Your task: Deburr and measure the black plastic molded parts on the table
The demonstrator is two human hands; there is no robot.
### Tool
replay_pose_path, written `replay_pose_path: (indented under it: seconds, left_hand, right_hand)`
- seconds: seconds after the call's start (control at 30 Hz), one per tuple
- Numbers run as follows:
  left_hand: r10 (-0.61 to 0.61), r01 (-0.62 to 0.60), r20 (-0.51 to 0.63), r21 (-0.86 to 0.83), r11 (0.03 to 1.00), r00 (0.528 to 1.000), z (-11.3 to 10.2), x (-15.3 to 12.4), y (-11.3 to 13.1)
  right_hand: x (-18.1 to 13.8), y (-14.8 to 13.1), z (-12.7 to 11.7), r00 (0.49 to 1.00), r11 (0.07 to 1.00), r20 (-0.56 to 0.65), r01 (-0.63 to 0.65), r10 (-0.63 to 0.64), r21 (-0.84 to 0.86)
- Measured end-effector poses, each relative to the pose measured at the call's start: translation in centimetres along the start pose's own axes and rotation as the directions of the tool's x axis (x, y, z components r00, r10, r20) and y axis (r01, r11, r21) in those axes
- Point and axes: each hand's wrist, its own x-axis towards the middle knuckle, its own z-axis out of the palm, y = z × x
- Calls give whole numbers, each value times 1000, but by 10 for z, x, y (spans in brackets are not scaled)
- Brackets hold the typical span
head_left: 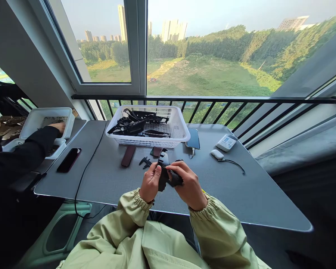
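1. Tall windows with a pale frame (138,48) and a black railing (212,99) stand beyond a grey counter (240,194) (a green field and tower blocks lie outside). Clock directions below count from the hands, with 12 toward the window.
2. Fingers of both hands curl closed around a black plastic part (164,175), the left fingers (156,170) on its near side and the right fingers (182,172) wrapped around its lower end. The left hand (151,183) and right hand (189,185) both grip it just above the counter, so it sits between them.
3. Pale green elastic cuffs (210,211) circle both wrists at 6 o'clock.
4. At 11 o'clock, a small black clip (145,162) and two dark brown strips (128,155) lie just short of a white plastic basket (183,129), which sits at 12 o'clock, heaped with black plastic parts (137,125).
5. At 1 to 2 o'clock are a phone (194,138), a white wired mouse (217,154) and a small white box (226,142).
6. At 9 to 10 o'clock, a dark phone (69,160) lies on the counter. Beyond it, a co-worker's hand (58,127) in a black sleeve reaches into a white tray (46,121).
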Motion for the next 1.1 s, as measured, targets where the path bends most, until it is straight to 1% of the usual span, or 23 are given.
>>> replay_pose_path:
  seconds: [0.13, 0.2, 0.27, 0.37, 0.43, 0.5, 0.6, 0.67, 0.73, 0.83, 0.87, 0.9, 0.93, 1.03, 1.07, 1.1]
  left_hand:
    - [-45, 42, -11, -167, 985, 999, 0, 5, -10]
    - [-82, 79, -3, -220, 972, 997, 0, 6, -12]
    - [-110, 106, -1, -259, 960, 994, 1, 6, -12]
    - [-146, 145, 19, -304, 942, 989, 3, 6, -9]
    - [-165, 165, 28, -324, 931, 986, 5, 6, -8]
    - [-178, 167, -3, -342, 925, 984, 5, 7, -8]
    - [-214, 178, -64, -357, 917, 975, 3, 9, -8]
    - [-236, 197, -62, -371, 908, 970, 2, 10, -7]
    - [-233, 197, -49, -381, 903, 971, 2, 11, -6]
    - [-203, 169, -51, -385, 908, 978, 3, 11, -6]
    - [-197, 162, -54, -385, 908, 979, 4, 11, -6]
    - [-195, 158, -60, -386, 909, 979, 4, 11, -5]
    - [-198, 155, -72, -386, 909, 978, 4, 12, -4]
    - [-214, 146, -139, -387, 911, 967, 1, 12, -2]
    - [-216, 139, -161, -390, 910, 963, 0, 13, -1]
    - [-216, 130, -183, -393, 910, 959, -1, 13, -1]
  right_hand:
    - [-7, -4, 5, 982, 996, 166, 80, -86, 46]
    - [-10, -5, 7, 974, 995, 201, 95, -101, 39]
    - [-9, -3, 7, 980, 995, 176, 91, -95, 30]
    - [-6, 0, 7, 997, 999, 57, 49, -49, 8]
    - [-5, 0, 7, 999, 999, 21, 42, -42, 1]
    - [-7, -1, 9, 995, 998, 71, 62, -63, 18]
    - [-14, -5, 12, 971, 993, 217, 83, -98, 78]
    - [-17, -7, 13, 960, 991, 262, 78, -103, 106]
    - [-17, -6, 14, 972, 992, 217, 66, -88, 108]
    - [-13, -3, 14, 998, 997, 62, 30, -34, 69]
    - [-12, -3, 13, 999, 998, 32, 20, -22, 60]
    - [-11, -4, 13, 999, 998, 33, 19, -21, 64]
    - [-11, -4, 12, 997, 996, 68, 28, -33, 83]
    - [-13, -7, 12, 972, 983, 219, 50, -88, 175]
    - [-14, -6, 12, 969, 981, 233, 42, -86, 188]
    - [-14, -5, 11, 976, 984, 208, 29, -66, 178]
